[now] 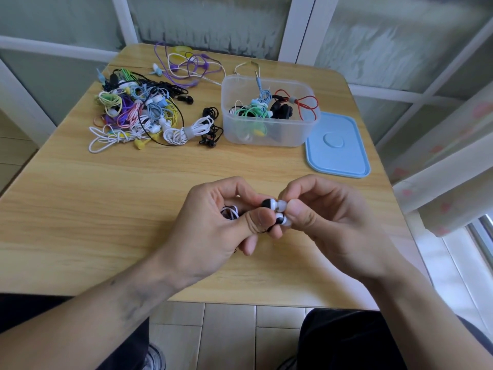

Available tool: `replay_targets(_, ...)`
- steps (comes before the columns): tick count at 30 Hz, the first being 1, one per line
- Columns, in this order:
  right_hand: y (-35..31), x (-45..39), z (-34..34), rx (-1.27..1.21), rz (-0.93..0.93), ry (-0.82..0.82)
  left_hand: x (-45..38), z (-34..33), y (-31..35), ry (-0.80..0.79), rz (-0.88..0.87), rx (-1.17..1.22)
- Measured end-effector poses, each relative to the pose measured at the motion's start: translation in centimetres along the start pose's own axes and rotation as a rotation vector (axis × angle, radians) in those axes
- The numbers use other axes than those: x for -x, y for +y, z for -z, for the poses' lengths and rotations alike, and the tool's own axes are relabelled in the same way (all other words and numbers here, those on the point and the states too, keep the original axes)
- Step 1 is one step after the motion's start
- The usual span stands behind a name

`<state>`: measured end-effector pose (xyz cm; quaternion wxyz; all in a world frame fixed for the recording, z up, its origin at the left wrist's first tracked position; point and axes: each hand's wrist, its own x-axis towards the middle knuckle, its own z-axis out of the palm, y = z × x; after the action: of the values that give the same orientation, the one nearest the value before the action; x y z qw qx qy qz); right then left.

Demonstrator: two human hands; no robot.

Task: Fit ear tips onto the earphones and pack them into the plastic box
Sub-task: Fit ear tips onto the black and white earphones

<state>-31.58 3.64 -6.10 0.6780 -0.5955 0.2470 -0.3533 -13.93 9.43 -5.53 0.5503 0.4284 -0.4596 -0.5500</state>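
Note:
Over the near middle of the wooden table (106, 198), my left hand (213, 222) grips a pair of black-and-white earphones (269, 204) with their white cable bunched in the palm. My right hand (320, 214) pinches a white ear tip (282, 205) against the upper earbud. A second earbud with a white tip (283, 219) shows just below, between both thumbs. The clear plastic box (269, 129) stands at the back right of the table, open, holding several coiled earphones in green, blue, red and black.
A heap of tangled coloured earphones (138, 116) lies at the back left, with a black pair (210, 129) beside the box. The blue lid (337, 145) lies flat right of the box. Window frames and a curtain surround the table.

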Motion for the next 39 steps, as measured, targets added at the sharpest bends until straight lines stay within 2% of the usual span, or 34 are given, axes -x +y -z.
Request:
replay_targets(6, 0.05, 0.02, -0.37, -0.077, -0.055, -0.004, 0.1, -0.01, 0.23, 0.033, -0.003, -0.006)
replay_targets(11, 0.01, -0.02, -0.3, -0.04, -0.067, -0.027, 0.29, 0.15, 0.51, 0.013, 0.003, -0.014)
replay_targets(27, -0.28, 0.07, -0.11, 0.102, 0.036, 0.012, 0.24, 0.77, 0.28, -0.08, 0.005, -0.078)
replay_targets(39, 0.0, 0.3, -0.64, 0.004, 0.004, 0.016, 0.3, 0.54, 0.54, -0.075, -0.021, -0.131)
